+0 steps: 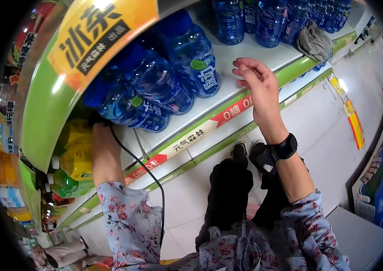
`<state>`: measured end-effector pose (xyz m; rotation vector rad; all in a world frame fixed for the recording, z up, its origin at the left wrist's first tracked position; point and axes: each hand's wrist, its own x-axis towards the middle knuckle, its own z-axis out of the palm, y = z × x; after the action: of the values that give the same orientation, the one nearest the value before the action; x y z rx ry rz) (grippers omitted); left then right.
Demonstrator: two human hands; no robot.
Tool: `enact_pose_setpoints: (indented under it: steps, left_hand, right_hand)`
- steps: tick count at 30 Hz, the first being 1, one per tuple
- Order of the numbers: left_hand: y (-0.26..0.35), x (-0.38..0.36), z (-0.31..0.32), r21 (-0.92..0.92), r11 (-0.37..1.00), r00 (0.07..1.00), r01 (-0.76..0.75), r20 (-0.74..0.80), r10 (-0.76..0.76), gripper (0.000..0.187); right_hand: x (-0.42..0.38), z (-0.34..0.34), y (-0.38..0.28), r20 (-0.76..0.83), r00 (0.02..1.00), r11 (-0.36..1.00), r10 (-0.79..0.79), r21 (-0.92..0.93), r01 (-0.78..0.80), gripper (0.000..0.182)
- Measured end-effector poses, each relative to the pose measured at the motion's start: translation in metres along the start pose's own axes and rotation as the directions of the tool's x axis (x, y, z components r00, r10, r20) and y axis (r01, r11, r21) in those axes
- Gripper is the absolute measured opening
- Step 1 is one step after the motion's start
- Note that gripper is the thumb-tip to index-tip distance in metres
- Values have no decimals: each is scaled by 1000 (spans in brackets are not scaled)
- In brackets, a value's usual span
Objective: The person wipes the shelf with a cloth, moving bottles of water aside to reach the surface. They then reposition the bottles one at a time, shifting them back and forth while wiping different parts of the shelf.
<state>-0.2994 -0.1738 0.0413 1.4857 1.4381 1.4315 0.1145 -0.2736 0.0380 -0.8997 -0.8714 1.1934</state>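
My right hand hovers over the front of the white shelf, fingers loosely curved and apart, nothing in them. A black band with a device is on that wrist. Left of the hand stands a blue drink bottle. Two more blue-capped bottles, a middle bottle and a left bottle, stand in line with it. My left forearm reaches up beside the left bottle. A dark band and the bottles hide my left hand, so its fingers and anything in them cannot be seen. A black cable runs down from that wrist.
Several blue bottles stand farther along the shelf, with a crumpled grey cloth at its edge. A green curved display panel rises on the left. Yellow bottles stand behind my left arm. Tiled floor lies below.
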Motion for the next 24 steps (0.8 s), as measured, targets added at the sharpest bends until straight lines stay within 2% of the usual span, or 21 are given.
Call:
enact_pose_setpoints:
  steps: [17,20,24]
  left_hand:
    - [3,-22,3,-117,989,995,93,33,-90,40]
    - [1,-21,4,-133,985,993,111,43,-106,39]
    - [2,-23,5,-167,977,990,133,68,-123,39]
  right_hand:
    - [4,-7,0,92,991,995,98,19,-100,25]
    - [5,-4,-3,38,995,992,93,84,-96,21]
    - [6,-6,-1,54,997,992,55,108,-60,20]
